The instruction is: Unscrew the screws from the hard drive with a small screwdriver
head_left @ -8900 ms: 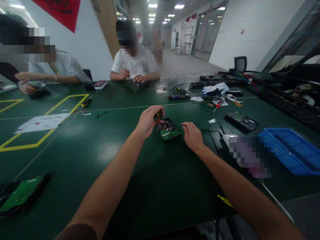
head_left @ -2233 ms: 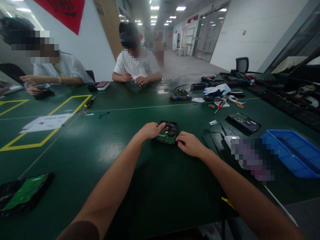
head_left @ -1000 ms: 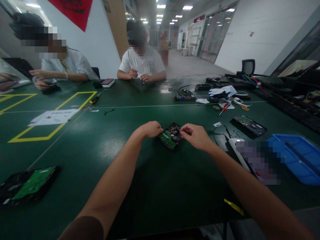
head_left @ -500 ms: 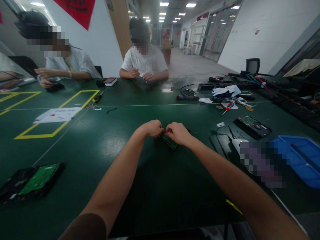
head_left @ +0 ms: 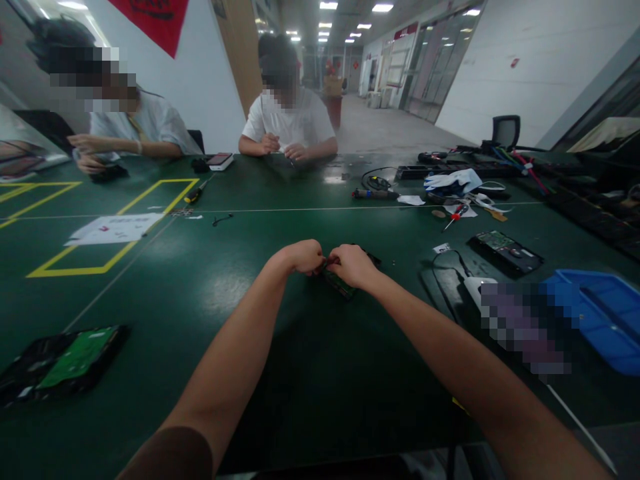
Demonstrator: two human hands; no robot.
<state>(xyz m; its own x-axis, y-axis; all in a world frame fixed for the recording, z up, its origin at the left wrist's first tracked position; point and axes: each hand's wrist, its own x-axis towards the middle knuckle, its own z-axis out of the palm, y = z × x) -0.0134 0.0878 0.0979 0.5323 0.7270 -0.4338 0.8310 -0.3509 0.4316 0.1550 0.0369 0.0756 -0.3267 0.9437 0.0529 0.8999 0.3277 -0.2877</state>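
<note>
A hard drive (head_left: pixel 341 287) with a circuit board on its upper face lies on the green table, partly covered by my hands. At its left end is my left hand (head_left: pixel 306 257), closed with curled fingers against the drive's edge. My right hand (head_left: pixel 353 265) bends over the drive from the right, thumb and fingers pinched close to the left fingertips. Whatever sits in that pinch is too small or hidden to make out. The drive's dark far corner (head_left: pixel 371 256) shows behind my right hand.
Another hard drive (head_left: pixel 505 253) and a blue tray (head_left: pixel 595 320) lie to the right. A larger device with a green board (head_left: pixel 77 360) is at left. Farther back are a red screwdriver (head_left: pixel 455 217), gloves (head_left: pixel 453 181) and a yellow-handled screwdriver (head_left: pixel 195 192). Two people sit across the table.
My right hand has shifted slightly left, showing more of the drive's far corner. The board's visible surface looks darker than before. My left hand stays nearly in place.
</note>
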